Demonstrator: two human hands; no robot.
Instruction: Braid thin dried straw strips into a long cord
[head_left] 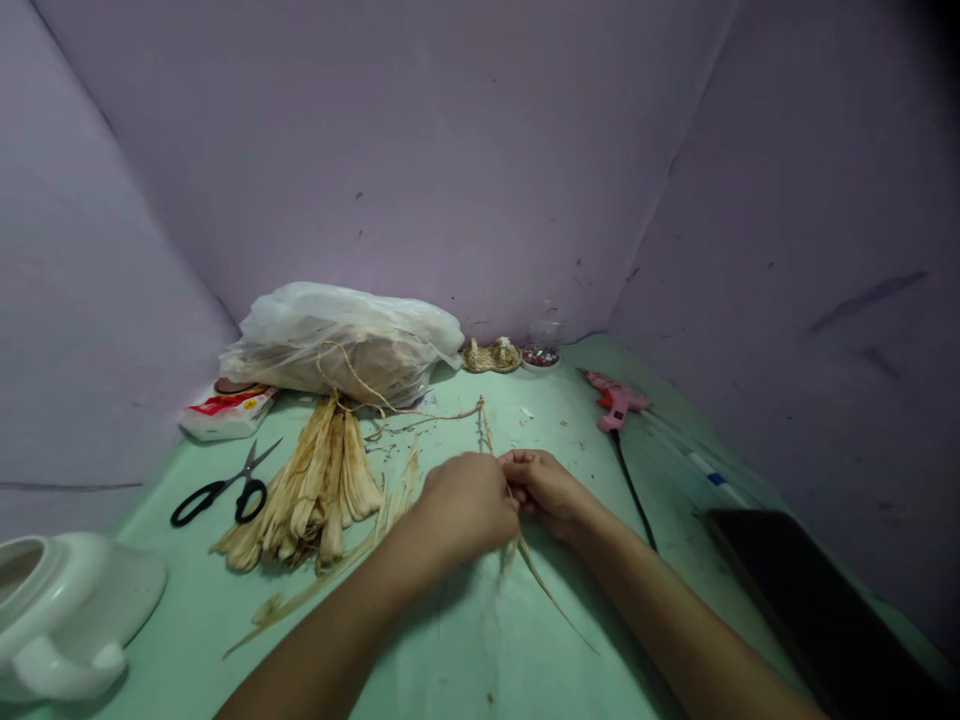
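Note:
My left hand (471, 498) and my right hand (546, 490) meet at the middle of the table, both closed on a thin cord of dried plant fibre (486, 428). The cord runs from a small knot or peg away from me down into my fingers. Below my hands its loose strands (551, 585) trail toward me. My left fingers are largely hidden behind the back of the hand, while the right thumb and fingers pinch the strands. Left of my hands lie loose pale fibre strips (397, 500) and a tied bundle of dried leaf strips (322, 490).
Black-handled scissors (225, 490) lie beside the bundle. At the back are a plastic bag (337, 325), a red-white packet (229, 412), a woven slipper-shaped piece (491, 355) and a bead container (541, 356). A pink glue gun (619, 400), dark tablet-like slab (795, 600) and white ceramic vessel (82, 590) flank me.

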